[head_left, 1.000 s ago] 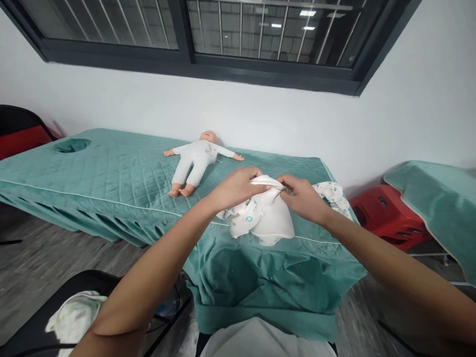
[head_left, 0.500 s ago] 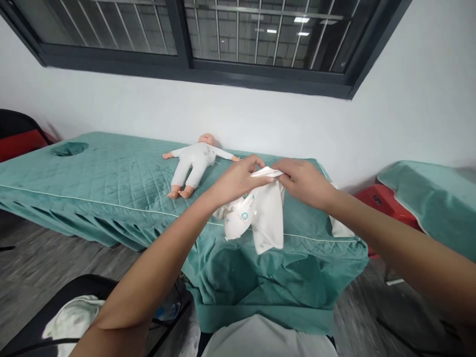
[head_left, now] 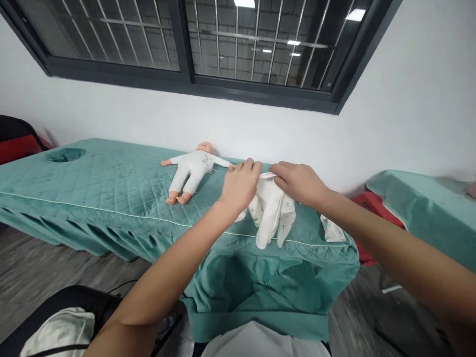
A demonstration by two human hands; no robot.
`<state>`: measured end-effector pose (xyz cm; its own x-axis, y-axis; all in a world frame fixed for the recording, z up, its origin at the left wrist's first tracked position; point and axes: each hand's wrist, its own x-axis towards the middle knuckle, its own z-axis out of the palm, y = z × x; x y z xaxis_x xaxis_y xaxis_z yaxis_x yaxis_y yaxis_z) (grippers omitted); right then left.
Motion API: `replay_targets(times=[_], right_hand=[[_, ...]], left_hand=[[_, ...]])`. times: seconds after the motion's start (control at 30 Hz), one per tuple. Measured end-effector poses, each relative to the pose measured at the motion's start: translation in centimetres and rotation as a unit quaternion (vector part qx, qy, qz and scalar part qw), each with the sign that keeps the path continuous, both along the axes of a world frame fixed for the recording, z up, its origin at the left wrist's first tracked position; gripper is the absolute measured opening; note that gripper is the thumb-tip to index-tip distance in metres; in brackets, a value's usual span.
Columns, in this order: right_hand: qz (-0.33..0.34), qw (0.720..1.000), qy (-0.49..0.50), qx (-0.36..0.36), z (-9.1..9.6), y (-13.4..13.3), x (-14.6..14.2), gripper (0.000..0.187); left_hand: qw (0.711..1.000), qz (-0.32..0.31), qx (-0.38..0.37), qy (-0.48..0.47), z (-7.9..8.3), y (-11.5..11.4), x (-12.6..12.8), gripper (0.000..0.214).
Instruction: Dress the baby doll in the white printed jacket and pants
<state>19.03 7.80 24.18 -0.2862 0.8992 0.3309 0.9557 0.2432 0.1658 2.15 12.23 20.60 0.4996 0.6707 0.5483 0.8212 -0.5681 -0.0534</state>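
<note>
Between my two hands hangs a small white baby garment (head_left: 270,208) with a green print, its lower parts dangling over the front edge of the bed. My left hand (head_left: 242,182) is closed on its upper left edge, fingers curled over the cloth. On the upper right edge my right hand (head_left: 297,181) pinches the fabric. A baby doll (head_left: 192,166) in a white suit lies on its back on the green quilted bed (head_left: 122,183), left of my hands, arms spread. The garment's exact kind is hard to make out.
Another folded white printed cloth (head_left: 332,230) lies at the bed's right front corner. A black chair (head_left: 74,297) holding a pale cloth bundle (head_left: 59,329) stands at lower left. At right are a red seat (head_left: 377,210) and a second green-covered bed (head_left: 439,213). Behind runs a white wall with a barred window.
My left hand has turned over, knuckles up, and the garment has been turned so it now hangs spread between both hands. The view has tilted slightly upward.
</note>
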Motion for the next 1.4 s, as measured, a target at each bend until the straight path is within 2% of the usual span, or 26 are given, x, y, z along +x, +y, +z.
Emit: replay_targets(times=[0.1,0.2,0.3,0.4,0.47,0.5,0.6,0.63,0.67,0.73,0.83,0.9,0.97,1.0,1.03,1.1,1.13,1.17,1.2,1.27,1.33,1.4], right_hand=[[-0.021,0.999,-0.047,-0.006,-0.5,-0.3,1.7,0.03],[-0.022,0.999,-0.022,-0.015,-1.2,-0.3,4.0,0.03],[-0.012,0.996,0.08,-0.028,-2.1,0.2,6.6,0.028],[-0.003,0.97,0.24,-0.042,-3.5,1.1,8.8,0.023],[-0.028,0.926,0.375,-0.046,-5.1,1.7,9.9,0.017],[-0.044,0.889,0.452,-0.05,-6.0,2.1,10.5,0.014],[-0.077,0.744,0.655,-0.11,-9.1,2.9,12.6,0.017],[-0.087,0.704,0.69,-0.147,-10.0,3.1,13.4,0.021],[-0.097,0.676,0.705,-0.188,-10.9,3.3,14.2,0.024],[-0.123,0.65,0.7,-0.27,-12.1,3.9,15.8,0.029],[-0.146,0.636,0.672,-0.351,-12.7,5.3,17.5,0.033],[-0.15,0.643,0.642,-0.391,-12.5,7.0,18.0,0.032],[-0.144,0.678,0.585,-0.421,-12.5,9.2,18.1,0.03],[-0.137,0.715,0.542,-0.421,-12.7,10.4,18.1,0.029],[-0.127,0.762,0.488,-0.405,-13.0,11.6,18.0,0.028],[-0.107,0.864,0.361,-0.333,-14.0,13.9,17.5,0.027],[-0.102,0.904,0.299,-0.286,-14.6,14.8,17.1,0.03],[-0.106,0.933,0.246,-0.241,-15.3,15.5,16.5,0.034],[-0.115,0.951,0.204,-0.2,-16.0,15.9,15.7,0.038],[-0.133,0.972,0.145,-0.127,-17.3,15.8,13.7,0.045],[-0.113,0.985,0.102,-0.087,-18.4,14.8,11.0,0.045],[-0.065,0.984,0.122,-0.109,-19.4,13.7,8.0,0.044]], left_hand=[[0.999,-0.009,-0.035,-0.021,-1.2,1.5,-1.2,0.031],[0.991,-0.033,-0.08,-0.102,-2.4,3.3,-2.7,0.034],[0.971,-0.072,-0.1,-0.207,-3.8,5.2,-3.8,0.031],[0.941,-0.123,-0.103,-0.298,-5.5,7.1,-4.1,0.025],[0.929,-0.137,-0.142,-0.312,-7.0,8.2,-3.9,0.023],[0.927,-0.134,-0.17,-0.307,-7.9,8.7,-3.8,0.023],[0.918,-0.09,-0.232,-0.309,-10.3,9.9,-3.4,0.024],[0.914,-0.072,-0.245,-0.316,-10.9,10.1,-3.4,0.024],[0.91,-0.056,-0.261,-0.318,-11.4,10.3,-3.4,0.022],[0.901,-0.039,-0.313,-0.299,-11.7,10.6,-3.4,0.017],[0.887,-0.039,-0.394,-0.236,-10.9,11.6,-3.4,0.018],[0.887,-0.03,-0.42,-0.188,-10.4,12.8,-3.3,0.022],[0.895,-0.005,-0.425,-0.133,-10.3,14.3,-2.8,0.023],[0.904,0.02,-0.413,-0.108,-10.6,15.0,-2.5,0.022],[0.917,0.053,-0.386,-0.089,-11.0,15.6,-2.1,0.02],[0.949,0.116,-0.285,-0.061,-12.4,16.0,-0.9,0.02],[0.964,0.135,-0.222,-0.049,-13.2,16.0,-0.2,0.023],[0.976,0.137,-0.164,-0.036,-14.1,15.7,0.6,0.027],[0.985,0.123,-0.123,-0.021,-15.0,15.3,1.4,0.03],[0.993,0.068,-0.094,0.005,-16.8,14.4,3.1,0.035],[0.993,0.003,-0.117,0.021,-18.5,13.8,4.7,0.036],[0.985,-0.029,-0.17,0.02,-19.8,13.7,6.1,0.036]])
